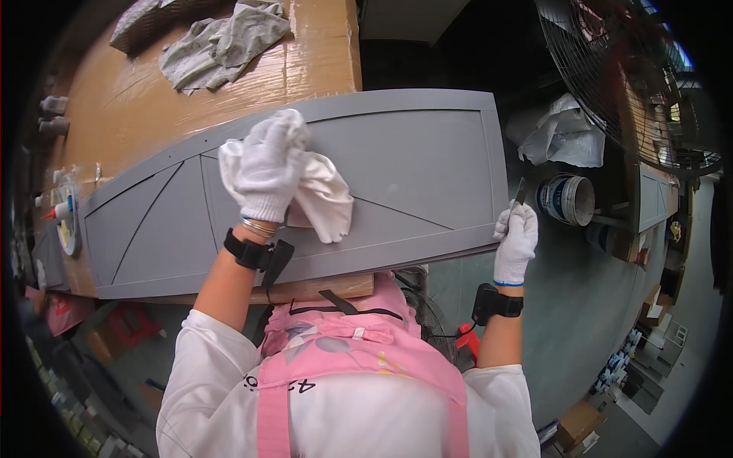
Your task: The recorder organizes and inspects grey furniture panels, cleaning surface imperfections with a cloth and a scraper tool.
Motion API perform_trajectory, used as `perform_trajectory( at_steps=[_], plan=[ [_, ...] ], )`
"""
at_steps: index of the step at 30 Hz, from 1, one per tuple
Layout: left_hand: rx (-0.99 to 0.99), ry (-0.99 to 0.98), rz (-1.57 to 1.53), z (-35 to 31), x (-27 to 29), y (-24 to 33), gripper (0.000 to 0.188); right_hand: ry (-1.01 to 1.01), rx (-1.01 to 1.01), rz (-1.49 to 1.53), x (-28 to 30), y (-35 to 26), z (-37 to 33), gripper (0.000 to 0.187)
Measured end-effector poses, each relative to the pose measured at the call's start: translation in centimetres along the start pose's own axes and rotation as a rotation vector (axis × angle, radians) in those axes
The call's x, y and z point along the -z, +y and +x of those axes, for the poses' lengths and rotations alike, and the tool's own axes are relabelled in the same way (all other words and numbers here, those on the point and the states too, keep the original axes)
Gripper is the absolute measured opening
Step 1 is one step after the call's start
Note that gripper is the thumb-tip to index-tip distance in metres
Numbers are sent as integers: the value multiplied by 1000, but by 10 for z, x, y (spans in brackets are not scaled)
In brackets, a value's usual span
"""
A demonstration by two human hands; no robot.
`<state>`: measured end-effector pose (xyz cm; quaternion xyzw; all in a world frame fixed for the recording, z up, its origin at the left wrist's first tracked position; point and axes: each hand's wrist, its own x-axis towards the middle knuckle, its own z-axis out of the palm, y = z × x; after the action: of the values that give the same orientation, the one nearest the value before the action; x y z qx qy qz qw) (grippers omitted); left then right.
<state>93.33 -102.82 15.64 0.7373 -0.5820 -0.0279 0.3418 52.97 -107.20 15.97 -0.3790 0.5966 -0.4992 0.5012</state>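
Note:
A long grey panel [412, 164] with raised trim and diagonal grooves lies across the bench in front of me. My left hand [269, 164], in a white knit glove, is closed on a white cloth [324, 198] over the middle of the panel. Part of the cloth spreads out beside the wrist, resting on the grey surface. At the panel's right end, my right hand [517, 238], also gloved, pinches a small thin-bladed tool [521, 190] that points up and away. Its handle is hidden in the fingers, and the exact kind cannot be made out.
Brown film-wrapped board [321, 57] lies under and beyond the panel, with a crumpled grey cloth [225, 46] on it. Glue bottles [62, 208] stand at the left. To the right are a bucket [566, 200], a plastic bag [565, 137] and a large caged fan [618, 76].

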Motion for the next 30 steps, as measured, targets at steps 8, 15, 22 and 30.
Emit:
perform_trajectory(
  at_steps=[8, 15, 22, 30],
  plan=[
    [-388, -194, -132, -25, -96, 140, 25, 165, -102, -80, 36, 27, 41, 19],
    [-312, -983, -666, -28, -73, 191, 25, 157, -90, -142, 31, 23, 41, 22],
    [-109, -206, 419, -5, -45, 79, 21, 238, 30, -302, 29, 44, 46, 24],
    [-645, -528, -343, -23, -105, 174, 37, 258, 76, -418, 27, 46, 49, 26]
  ],
)
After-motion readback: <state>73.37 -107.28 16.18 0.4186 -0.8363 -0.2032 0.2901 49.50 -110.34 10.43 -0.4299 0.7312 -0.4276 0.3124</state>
